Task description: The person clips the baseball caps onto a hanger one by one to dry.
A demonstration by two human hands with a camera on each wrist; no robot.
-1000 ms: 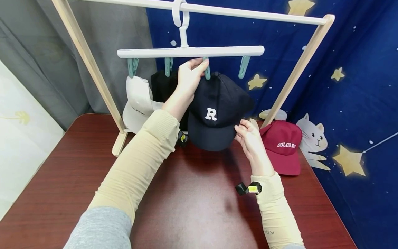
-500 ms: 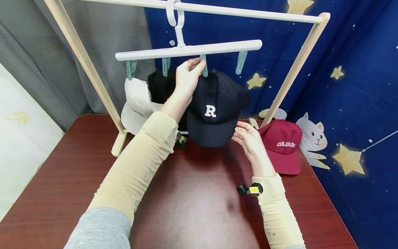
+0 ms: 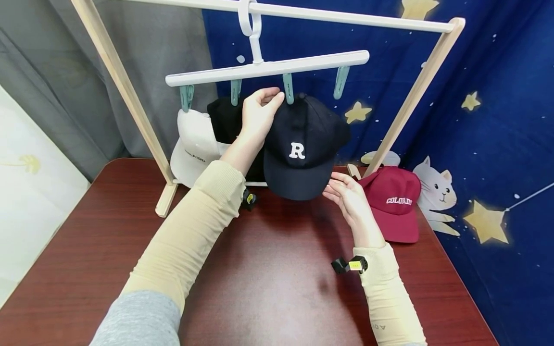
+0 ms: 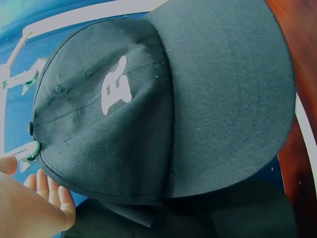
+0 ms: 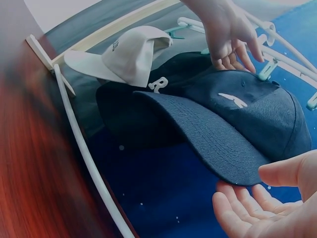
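A navy baseball cap (image 3: 303, 144) with a white letter R hangs from a green clothespin-style clip (image 3: 288, 89) on the white hanger (image 3: 268, 68). My left hand (image 3: 258, 113) is just left of that clip. Its thumb and fingers are apart with nothing between them, as the left wrist view shows. My right hand (image 3: 348, 197) is by the cap's right brim edge, fingers loosely extended. In the right wrist view, the fingertips (image 5: 225, 191) lie right at the brim's edge. Left of the navy cap hang a white cap (image 3: 195, 139) and a black cap (image 3: 227, 117), partly hidden by my arm.
The hanger hooks over the white rail of a wood-legged rack (image 3: 415, 96). Its rightmost clip (image 3: 341, 82) holds nothing. A maroon cap (image 3: 391, 202) lies on the brown table (image 3: 268, 288) by the right leg, beside a cat cutout (image 3: 434, 192).
My left hand has come off the clip and shifted slightly left. The hanger's right end has risen, lifting the navy cap a little. My right hand has dropped slightly.
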